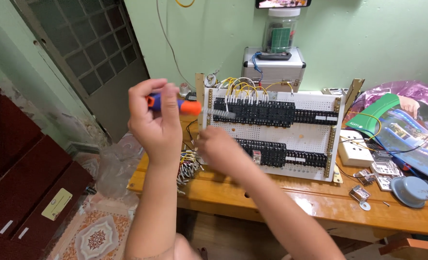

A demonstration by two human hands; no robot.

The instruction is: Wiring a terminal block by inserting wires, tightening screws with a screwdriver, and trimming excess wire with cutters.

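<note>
A: Orange-and-blue screwdriver [175, 104]: left hand [153, 120] clenched on it, tip at the white panel [315, 103], ten o'clock corner?

B: Yes; right hand [221, 149] steadies the edge, grip unclear. Screw-driving step; aligning the tip seems needed next.

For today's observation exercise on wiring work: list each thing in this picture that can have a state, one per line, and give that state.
Left hand: raised, closed around the screwdriver handle.
Screwdriver: held level, shaft pointing at the panel's upper left.
Right hand: at the panel's left edge; grip cannot be told.
Perforated panel: propped upright on the wooden table.
Yellow wires: looped along the panel's top.
Loose wire bundle: hanging off the panel's left side.
Clear jar: lidded, on the metal case.
</note>
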